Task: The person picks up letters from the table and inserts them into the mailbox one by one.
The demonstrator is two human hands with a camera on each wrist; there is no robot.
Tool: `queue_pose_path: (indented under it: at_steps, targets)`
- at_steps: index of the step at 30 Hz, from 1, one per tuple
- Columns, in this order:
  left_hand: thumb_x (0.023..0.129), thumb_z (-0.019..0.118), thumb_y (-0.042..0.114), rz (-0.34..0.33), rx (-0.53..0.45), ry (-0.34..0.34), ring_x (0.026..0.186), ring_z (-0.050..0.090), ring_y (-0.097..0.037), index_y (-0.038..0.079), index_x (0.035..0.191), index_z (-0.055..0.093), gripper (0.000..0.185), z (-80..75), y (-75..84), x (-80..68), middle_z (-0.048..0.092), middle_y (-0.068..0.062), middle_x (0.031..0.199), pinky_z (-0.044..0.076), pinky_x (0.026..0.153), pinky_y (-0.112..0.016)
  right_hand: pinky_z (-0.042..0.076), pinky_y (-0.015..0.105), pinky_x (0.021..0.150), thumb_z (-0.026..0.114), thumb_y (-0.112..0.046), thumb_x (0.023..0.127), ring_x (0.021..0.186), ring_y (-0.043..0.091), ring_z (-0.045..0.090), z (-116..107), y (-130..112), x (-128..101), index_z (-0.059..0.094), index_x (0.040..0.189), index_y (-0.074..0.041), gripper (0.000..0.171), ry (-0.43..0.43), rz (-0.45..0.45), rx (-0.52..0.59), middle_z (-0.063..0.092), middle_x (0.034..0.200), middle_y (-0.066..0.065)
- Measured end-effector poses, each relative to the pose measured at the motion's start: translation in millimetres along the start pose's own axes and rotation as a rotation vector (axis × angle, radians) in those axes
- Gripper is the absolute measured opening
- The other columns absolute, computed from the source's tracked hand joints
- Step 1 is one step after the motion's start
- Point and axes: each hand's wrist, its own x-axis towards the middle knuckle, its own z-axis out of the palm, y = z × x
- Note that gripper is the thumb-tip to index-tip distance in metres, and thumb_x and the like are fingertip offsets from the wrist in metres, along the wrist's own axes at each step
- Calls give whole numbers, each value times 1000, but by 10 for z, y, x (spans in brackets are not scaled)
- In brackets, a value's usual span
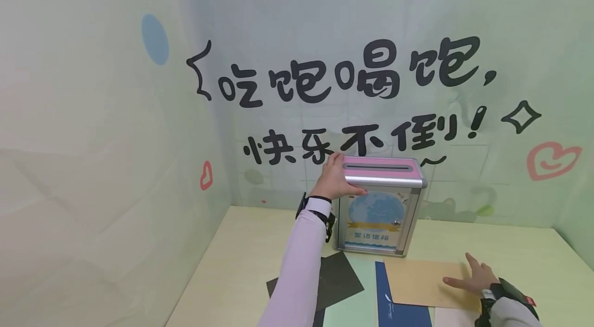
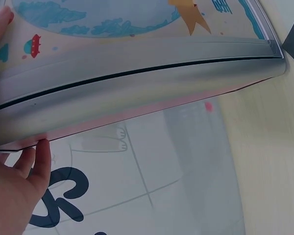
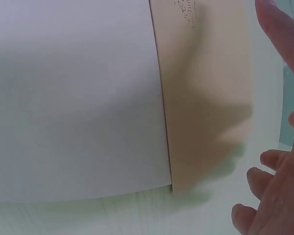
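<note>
Pale grey-green back wall (image 1: 287,2), bold black Chinese lettering (image 1: 362,142) in two rows, black four-pointed star outline (image 1: 522,117), pinkish-red smiling heart outline (image 1: 554,163) at right. Creased pale left wall (image 1: 83,110), solid blue oval (image 1: 155,39). Light wood-toned tabletop (image 1: 250,244). Soft light.

And there it is at four o'clock in the head view, the box (image 1: 378,208), framed in smooth, satin-bright metal (image 1: 385,182) with a sleek pink top panel (image 1: 378,175) and a smooth printed front! Swing down between four and six and it's paper all the way, a matt tan envelope (image 1: 413,283), a flat-finished navy piece (image 1: 384,285) and a dull black sheet (image 1: 341,280), all lying on a pale tabletop (image 1: 250,244) with a smooth, wood-like look. Soft matt cloth on the sleeve (image 1: 299,265) at six, while the wall covering (image 1: 55,172) wrinkles gently toward nine!
</note>
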Motion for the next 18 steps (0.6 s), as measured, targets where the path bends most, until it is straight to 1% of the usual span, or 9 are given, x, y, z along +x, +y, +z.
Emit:
queue_pose_path:
  at_steps: [3,7,13,18]
  targets:
    - [57,83,44,-1,-6,-1,131,28,-24,7,144,21,113,6,0,-3,18,-7,148,37,98,-33,36,64,81,61,-60,73,110,63,27,12,-19,-17,16,128,24,109,5,0,4,26,121,50]
    - [57,83,43,1,-15,-1,130,28,-24,6,144,21,113,12,10,-23,19,-8,148,37,99,-33,39,62,80,62,-63,71,108,62,32,61,-9,-7,16,128,23,113,9,27,16,29,119,50]
    - [57,84,43,-2,-30,2,131,27,-24,6,143,22,113,24,4,-44,19,-7,148,37,99,-34,41,59,77,62,-67,67,103,61,38,216,90,83,16,129,21,117,13,51,37,33,115,51]
    - [57,83,44,3,-37,-6,132,25,-24,7,144,21,113,52,-10,-36,17,-7,149,37,99,-35,42,58,76,64,-67,64,99,59,42,321,179,154,19,127,20,117,47,70,19,38,110,49]
